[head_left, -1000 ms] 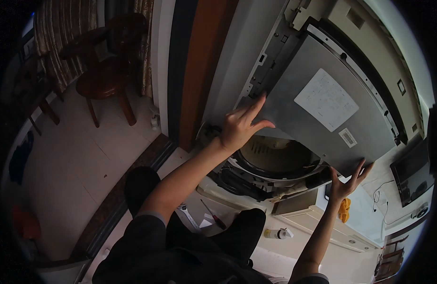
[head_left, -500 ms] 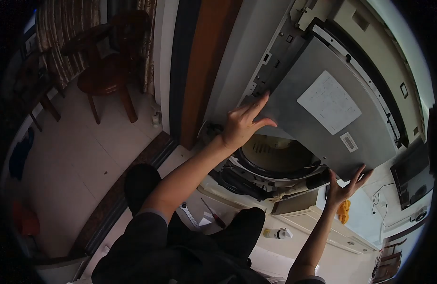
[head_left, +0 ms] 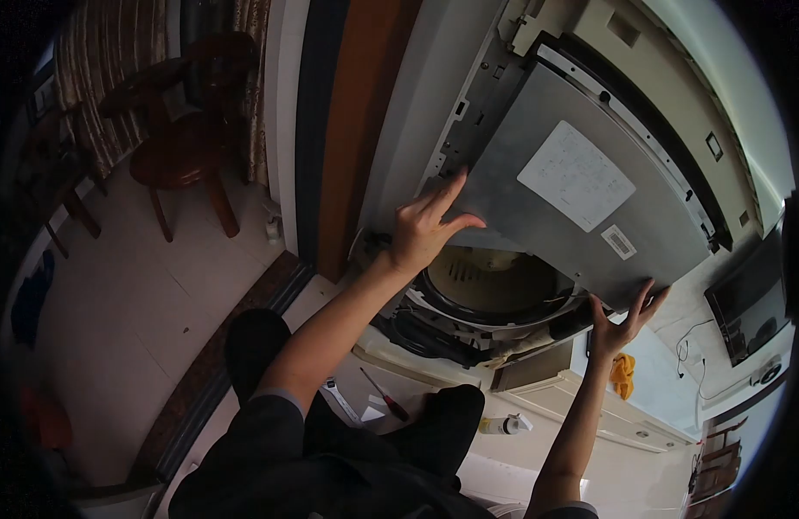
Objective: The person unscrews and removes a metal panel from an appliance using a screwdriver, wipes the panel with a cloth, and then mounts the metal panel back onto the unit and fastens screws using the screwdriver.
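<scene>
A large grey metal panel [head_left: 512,164] with a paper label [head_left: 577,176] and a barcode sticker leans over the open appliance body. My left hand [head_left: 421,229] grips its left edge, thumb on the face and index finger stretched along the side. At the lower right edge, my right hand [head_left: 620,330] holds the same panel with its fingers spread against it. Below the panel shows a round drum opening [head_left: 494,281] with a black rim. The parts of the fingers behind the panel are hidden.
A wrench [head_left: 340,400], a screwdriver [head_left: 385,396] and a spray bottle [head_left: 506,424] lie near my knees. An orange cloth [head_left: 622,376] is on a white surface at right. A wooden chair [head_left: 179,160] stands left, beyond a dark raised sill [head_left: 235,346].
The whole view has shifted slightly, so the panel and both hands appear a little farther left. Both hands keep the same places on the panel.
</scene>
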Demonstrator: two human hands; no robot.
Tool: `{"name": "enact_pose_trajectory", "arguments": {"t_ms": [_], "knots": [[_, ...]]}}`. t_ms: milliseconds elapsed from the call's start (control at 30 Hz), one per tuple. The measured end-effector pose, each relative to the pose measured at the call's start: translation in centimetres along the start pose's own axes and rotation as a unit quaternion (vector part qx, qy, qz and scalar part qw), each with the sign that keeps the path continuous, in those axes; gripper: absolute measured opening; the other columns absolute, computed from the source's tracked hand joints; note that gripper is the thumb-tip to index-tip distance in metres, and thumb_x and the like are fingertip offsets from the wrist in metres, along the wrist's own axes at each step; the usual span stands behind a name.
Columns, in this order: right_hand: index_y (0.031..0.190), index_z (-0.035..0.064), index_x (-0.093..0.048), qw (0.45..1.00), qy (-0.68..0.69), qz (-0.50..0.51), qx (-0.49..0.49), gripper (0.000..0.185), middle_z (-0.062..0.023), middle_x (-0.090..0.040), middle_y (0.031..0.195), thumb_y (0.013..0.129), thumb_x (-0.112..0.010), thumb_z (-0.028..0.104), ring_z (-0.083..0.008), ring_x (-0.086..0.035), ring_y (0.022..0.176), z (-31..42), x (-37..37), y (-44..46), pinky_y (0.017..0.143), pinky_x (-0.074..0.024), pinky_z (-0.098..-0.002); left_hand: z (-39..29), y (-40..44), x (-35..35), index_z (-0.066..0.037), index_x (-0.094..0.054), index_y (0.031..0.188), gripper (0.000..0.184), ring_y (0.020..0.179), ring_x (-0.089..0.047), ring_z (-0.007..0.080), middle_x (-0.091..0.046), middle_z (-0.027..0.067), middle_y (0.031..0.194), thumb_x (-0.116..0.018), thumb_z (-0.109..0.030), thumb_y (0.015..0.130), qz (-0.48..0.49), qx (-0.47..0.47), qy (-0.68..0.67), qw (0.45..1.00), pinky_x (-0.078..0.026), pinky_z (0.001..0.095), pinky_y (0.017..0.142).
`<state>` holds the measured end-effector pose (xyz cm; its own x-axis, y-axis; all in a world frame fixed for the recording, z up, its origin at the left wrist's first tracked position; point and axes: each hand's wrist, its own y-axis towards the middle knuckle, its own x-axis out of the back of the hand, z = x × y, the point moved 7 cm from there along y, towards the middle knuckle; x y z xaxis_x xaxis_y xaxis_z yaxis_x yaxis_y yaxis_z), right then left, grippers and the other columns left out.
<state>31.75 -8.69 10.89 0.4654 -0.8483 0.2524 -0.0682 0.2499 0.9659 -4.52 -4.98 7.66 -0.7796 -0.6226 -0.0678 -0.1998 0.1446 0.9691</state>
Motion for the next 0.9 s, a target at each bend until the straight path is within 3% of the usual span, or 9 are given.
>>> {"name": "enact_pose_trajectory", "arguments": {"t_ms": [67, 167, 600, 900], "knots": [[0.149, 0.0156, -0.038, 1.0, -0.008, -0.001, 0.007, 0.101, -0.0227, -0.016, 0.158, 0.062, -0.09, 0.014, -0.0405, -0.025, 0.143, 0.5, 0.1, 0.1, 0.112, -0.032, -0.0496, -0.1, 0.0, 0.1, -0.003, -0.056, 0.13, 0.075, 0.089, -0.07, 0.0277, -0.068, 0.0151, 0.111, -0.088, -0.019, 0.064, -0.001, -0.002, 0.002, 1.0, -0.058, 0.0325, 0.071], [0.149, 0.0127, -0.038, 1.0, 0.005, 0.008, 0.007, 0.105, -0.0259, -0.015, 0.157, 0.059, -0.091, 0.021, -0.0437, -0.023, 0.143, 0.6, 0.0, 0.0, 0.113, -0.0304, -0.0499, -0.2, 0.1, 0.2, -0.003, -0.056, 0.13, 0.075, 0.088, -0.07, 0.0273, -0.069, 0.0149, 0.11, -0.088, -0.018, 0.063, 0.001, -0.003, 0.006, 1.0, -0.058, 0.0322, 0.071], [0.148, 0.0125, -0.038, 1.0, 0.0, 0.016, 0.001, 0.106, -0.0258, -0.016, 0.157, 0.057, -0.091, 0.017, -0.0443, -0.025, 0.142, -0.7, -0.5, 1.5, 0.111, -0.0336, -0.0499, -1.0, -0.1, 0.1, -0.001, -0.057, 0.128, 0.076, 0.085, -0.071, 0.0257, -0.07, 0.0156, 0.102, -0.089, -0.018, 0.062, -0.017, -0.009, 0.046, 0.999, -0.058, 0.0314, 0.071], [0.147, 0.0103, -0.039, 1.0, -0.015, 0.026, 0.005, 0.106, -0.0273, -0.016, 0.156, 0.056, -0.091, 0.019, -0.0451, -0.026, 0.141, -0.7, -0.3, 1.6, 0.111, -0.033, -0.05, -0.8, -0.5, -0.2, 0.0, -0.059, 0.126, 0.074, 0.09, -0.071, 0.0279, -0.07, 0.0172, 0.105, -0.089, -0.018, 0.061, -0.016, -0.005, 0.042, 0.999, -0.059, 0.0318, 0.072]]}}
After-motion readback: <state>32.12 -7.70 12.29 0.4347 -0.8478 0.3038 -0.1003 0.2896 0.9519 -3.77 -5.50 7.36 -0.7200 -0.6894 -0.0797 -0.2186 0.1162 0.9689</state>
